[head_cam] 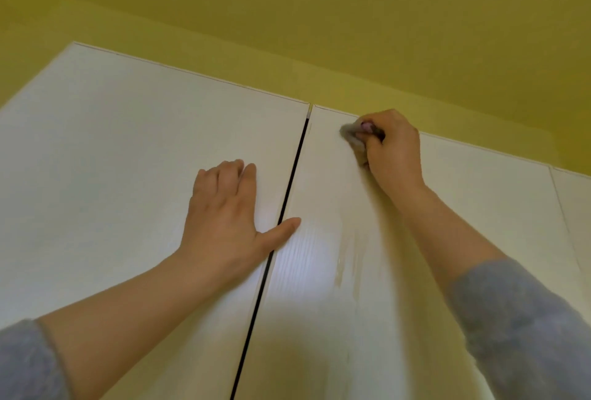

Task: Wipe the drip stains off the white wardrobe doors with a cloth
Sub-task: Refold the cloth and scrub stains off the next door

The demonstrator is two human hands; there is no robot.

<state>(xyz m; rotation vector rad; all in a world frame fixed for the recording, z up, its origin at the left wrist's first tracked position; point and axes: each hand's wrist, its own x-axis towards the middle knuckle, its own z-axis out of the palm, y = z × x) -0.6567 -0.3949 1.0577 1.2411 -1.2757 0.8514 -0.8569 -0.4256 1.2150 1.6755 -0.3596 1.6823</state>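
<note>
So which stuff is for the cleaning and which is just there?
For the job: cloth, right hand, left hand, left door, right door, stains.
Just there: wall, sleeve.

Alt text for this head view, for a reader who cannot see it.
The right hand grips a grey cloth against the top of the right wardrobe door, above drip stains. The left hand rests flat on the left door.

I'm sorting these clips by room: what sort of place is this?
Probably a room in a home, perhaps a bedroom: tall white wardrobe doors fill the view, a yellow wall rises above them, and the right hand holds a small cloth against one door.
</note>
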